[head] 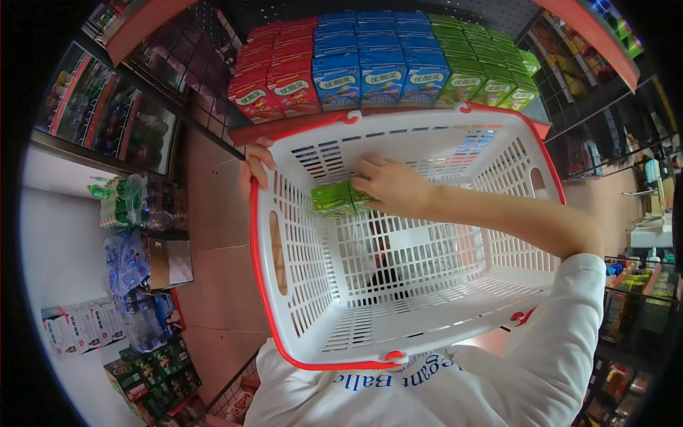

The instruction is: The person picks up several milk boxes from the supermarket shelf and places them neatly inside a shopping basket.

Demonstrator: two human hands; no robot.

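A white plastic shopping basket with a red rim (255, 235) stands open in front of my chest, its far side against the shelf edge. My left hand (257, 165) has its fingers curled over the rim at the far left corner. Inside the basket, my right hand (392, 187) is on the second of two small green drink cartons (332, 198), which sit side by side near the far left of the basket. Its fingertips are partly hidden. Beyond the rim, rows of red cartons (291, 88), blue cartons (381, 80) and green cartons (469, 80) fill the shelf.
Glass-door drink coolers (112, 115) are at the upper left. Wrapped bottles (125, 261), an open cardboard box (168, 264) and dark green cartons (157, 373) stand along the left wall beside the tiled floor (224, 283). Wire racks (581, 80) with packets are on the right.
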